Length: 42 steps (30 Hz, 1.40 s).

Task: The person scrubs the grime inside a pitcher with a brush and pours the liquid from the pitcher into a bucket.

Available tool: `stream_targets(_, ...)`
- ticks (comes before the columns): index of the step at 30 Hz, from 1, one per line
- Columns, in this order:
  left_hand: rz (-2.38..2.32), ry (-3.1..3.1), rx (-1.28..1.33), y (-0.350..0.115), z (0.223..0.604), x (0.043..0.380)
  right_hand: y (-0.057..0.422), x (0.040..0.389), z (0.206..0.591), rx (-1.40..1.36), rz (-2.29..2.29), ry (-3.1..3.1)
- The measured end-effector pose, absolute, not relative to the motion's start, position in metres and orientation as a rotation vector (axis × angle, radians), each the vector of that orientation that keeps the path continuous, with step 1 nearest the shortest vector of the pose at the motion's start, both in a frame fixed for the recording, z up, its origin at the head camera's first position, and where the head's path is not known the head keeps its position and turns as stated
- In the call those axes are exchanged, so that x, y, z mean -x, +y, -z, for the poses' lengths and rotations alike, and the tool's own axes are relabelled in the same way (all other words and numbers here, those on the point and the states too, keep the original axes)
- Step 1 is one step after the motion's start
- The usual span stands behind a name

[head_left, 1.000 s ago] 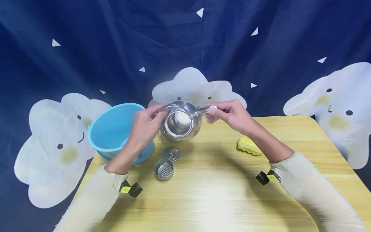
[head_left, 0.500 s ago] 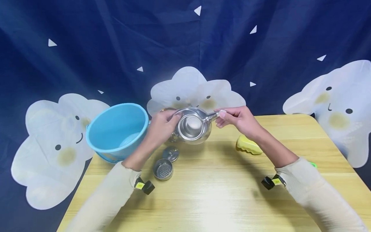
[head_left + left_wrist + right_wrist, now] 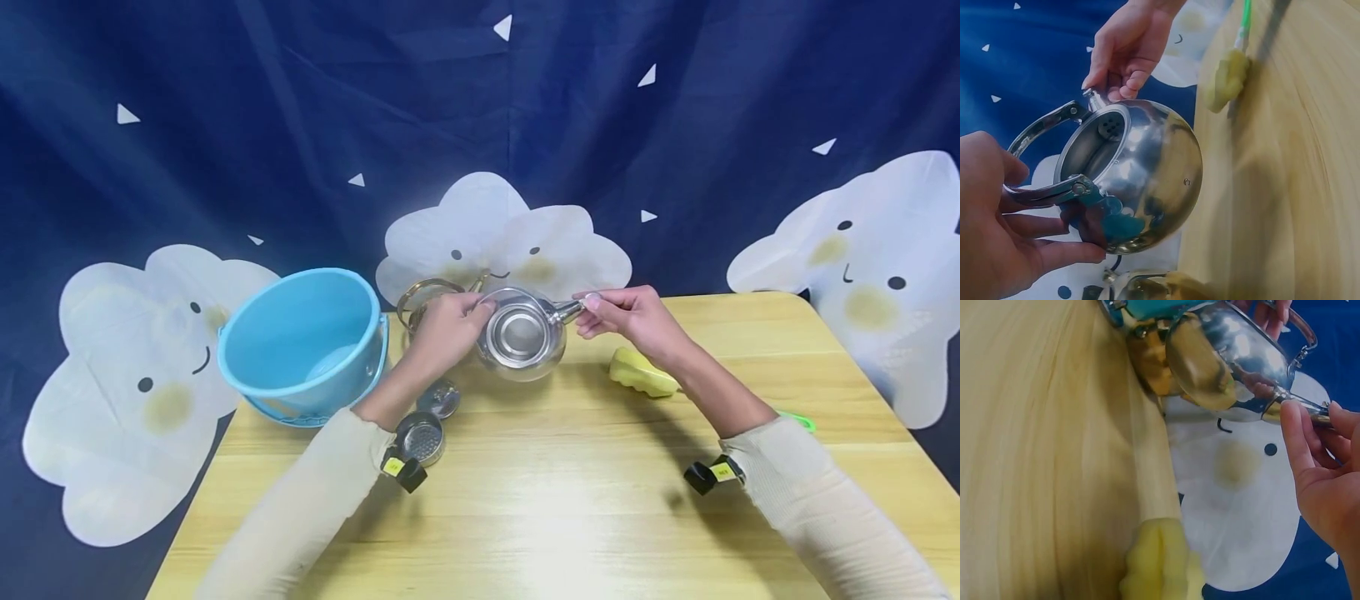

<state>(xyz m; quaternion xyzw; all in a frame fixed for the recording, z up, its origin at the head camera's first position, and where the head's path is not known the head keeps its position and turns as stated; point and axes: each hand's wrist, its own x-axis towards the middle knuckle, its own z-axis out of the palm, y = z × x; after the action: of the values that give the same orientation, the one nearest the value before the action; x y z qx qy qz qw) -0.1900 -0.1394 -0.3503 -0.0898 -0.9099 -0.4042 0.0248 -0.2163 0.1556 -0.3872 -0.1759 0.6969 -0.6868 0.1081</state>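
Observation:
A shiny steel teapot (image 3: 543,354) is held above the table, its lidless mouth tilted toward the head camera. My left hand (image 3: 444,329) grips its looped handle (image 3: 1041,128), thumb on one side and fingers on the other. From the right, my right hand (image 3: 633,321) pinches the short spout (image 3: 1300,412) between thumb and fingers. Strainer holes (image 3: 1110,127) show inside the pot at the spout's base in the left wrist view. Below my left wrist, a small steel lid (image 3: 439,398) and a perforated strainer cup (image 3: 422,437) sit on the table.
A light-blue bucket (image 3: 300,389) stands at the table's left. Partly hidden behind my left hand is a gold-toned pot (image 3: 423,289) with a loop handle. A yellow sponge brush (image 3: 637,371) with a green handle (image 3: 798,422) lies under my right forearm.
Both hands have carried the teapot to the right and slightly nearer, away from the bucket. The gold-toned pot behind has come into view. Both grips stay the same.

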Motion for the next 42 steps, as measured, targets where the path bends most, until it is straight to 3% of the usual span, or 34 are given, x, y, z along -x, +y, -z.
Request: stream_targets(42, 1.352, -2.902, 0.143, -0.082, 0.398, 0.236, 0.196, 0.234, 0.426, 0.162, 2.135, 1.835)
